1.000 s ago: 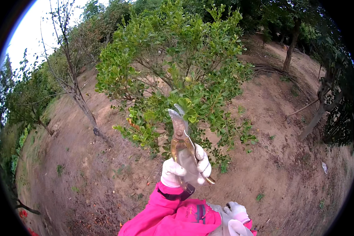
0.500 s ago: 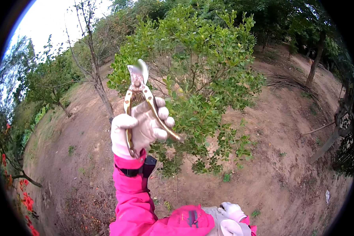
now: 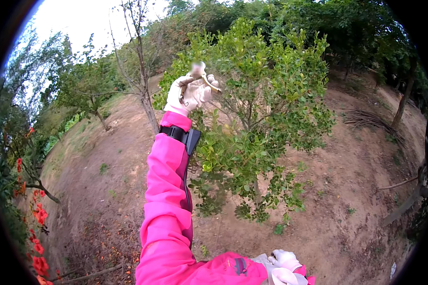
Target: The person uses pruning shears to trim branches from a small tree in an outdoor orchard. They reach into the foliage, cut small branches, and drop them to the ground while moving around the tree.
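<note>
Raised among the leaves on the bush's left side, my left hand (image 3: 188,92) in a white glove is closed round pruning shears (image 3: 212,86). One curved handle slants past the fingers, and the blade end above is blurred. The leafy green bush (image 3: 266,118) stands in front of me; whether the blades touch a twig cannot be made out. Low in the view, my gloved right hand (image 3: 286,260) has curled fingers beside pale grey cloth (image 3: 263,259). Anything inside that hand is hidden.
A bare thin tree (image 3: 145,90) rises left of the bush. Red flowers (image 3: 40,216) hang at the left edge. Cut branches (image 3: 373,122) lie piled on the sloping brown soil (image 3: 342,190) at right, near leaning trunks. My pink sleeve carries a black wrist device (image 3: 191,141).
My left hand has moved up and away from me with the pruning shears, reaching higher beside the bush. The view has shifted slightly left. My right hand stays low.
</note>
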`<state>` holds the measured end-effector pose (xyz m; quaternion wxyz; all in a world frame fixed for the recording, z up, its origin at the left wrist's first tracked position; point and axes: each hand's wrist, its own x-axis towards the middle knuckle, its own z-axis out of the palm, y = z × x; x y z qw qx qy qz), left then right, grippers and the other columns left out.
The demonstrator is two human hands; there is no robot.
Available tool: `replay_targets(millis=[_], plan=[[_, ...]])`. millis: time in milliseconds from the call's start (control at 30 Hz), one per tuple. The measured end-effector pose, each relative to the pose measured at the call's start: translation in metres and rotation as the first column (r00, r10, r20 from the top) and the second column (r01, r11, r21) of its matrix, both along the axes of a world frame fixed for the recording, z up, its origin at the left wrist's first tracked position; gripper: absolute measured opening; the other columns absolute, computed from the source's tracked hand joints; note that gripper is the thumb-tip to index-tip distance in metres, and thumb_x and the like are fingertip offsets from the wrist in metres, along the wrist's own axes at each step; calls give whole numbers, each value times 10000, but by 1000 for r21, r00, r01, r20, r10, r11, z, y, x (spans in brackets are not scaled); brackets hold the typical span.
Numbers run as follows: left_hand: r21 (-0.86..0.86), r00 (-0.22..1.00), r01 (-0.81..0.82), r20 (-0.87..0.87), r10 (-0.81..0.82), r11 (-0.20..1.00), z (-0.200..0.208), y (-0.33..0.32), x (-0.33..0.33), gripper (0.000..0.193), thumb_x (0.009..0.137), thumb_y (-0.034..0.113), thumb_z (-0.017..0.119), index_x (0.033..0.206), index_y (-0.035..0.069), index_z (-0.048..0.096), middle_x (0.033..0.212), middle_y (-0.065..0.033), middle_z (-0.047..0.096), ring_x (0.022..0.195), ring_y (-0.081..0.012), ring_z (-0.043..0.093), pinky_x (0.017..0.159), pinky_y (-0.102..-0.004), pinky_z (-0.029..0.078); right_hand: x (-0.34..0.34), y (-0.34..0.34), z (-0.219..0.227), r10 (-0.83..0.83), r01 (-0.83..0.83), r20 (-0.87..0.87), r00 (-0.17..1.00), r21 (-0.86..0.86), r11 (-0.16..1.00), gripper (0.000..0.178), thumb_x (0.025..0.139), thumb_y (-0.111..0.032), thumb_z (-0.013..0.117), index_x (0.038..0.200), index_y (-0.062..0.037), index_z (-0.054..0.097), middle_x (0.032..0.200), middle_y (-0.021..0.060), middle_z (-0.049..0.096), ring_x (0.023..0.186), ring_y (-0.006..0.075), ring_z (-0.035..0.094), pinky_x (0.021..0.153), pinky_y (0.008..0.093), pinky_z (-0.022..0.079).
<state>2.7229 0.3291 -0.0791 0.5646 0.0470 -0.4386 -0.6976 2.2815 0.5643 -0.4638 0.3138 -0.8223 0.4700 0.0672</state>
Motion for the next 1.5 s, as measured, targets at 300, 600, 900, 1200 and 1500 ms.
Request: replay_targets(millis=[300,600,900,1200,1500], plan=[[-8,989,-94,-117,92,996,0,-37,11,333,863,132,467,1155,-11,535,1139,-275,543,1034,-418,550,795,-471,561,8,0,0,-69,72,41,997,-72,995,446,883,-474,466,1027,-82,623,972,155,665,960,321,625,837,447,471],[24,994,43,-101,-40,999,-1,-43,35,279,824,94,466,1086,20,527,1025,-177,553,936,-300,553,686,-377,544,17,8,-4,-50,54,47,998,-106,993,419,885,-455,476,1014,-87,629,962,152,668,935,328,630,818,447,478],[-164,952,-272,98,290,948,27,11,17,326,782,70,465,1094,-12,512,988,-164,577,876,-333,595,709,-434,567,24,18,-4,-97,100,31,995,-86,991,419,884,-469,476,1007,-97,625,966,148,665,937,325,629,822,450,474],[-808,-857,-390,494,147,442,98,35,99,351,621,162,655,930,2,706,978,-224,673,898,-345,655,782,-387,503,40,27,-9,-114,116,37,993,-61,991,438,877,-476,488,1032,-89,623,1008,140,659,978,317,619,840,447,466],[-643,-874,-309,482,57,701,102,-20,99,331,674,111,618,978,-12,663,1019,-230,651,931,-344,636,804,-482,475,53,23,-16,-82,82,14,997,-60,995,476,870,-482,488,1086,-79,618,1051,139,655,1014,311,608,881,446,432]])
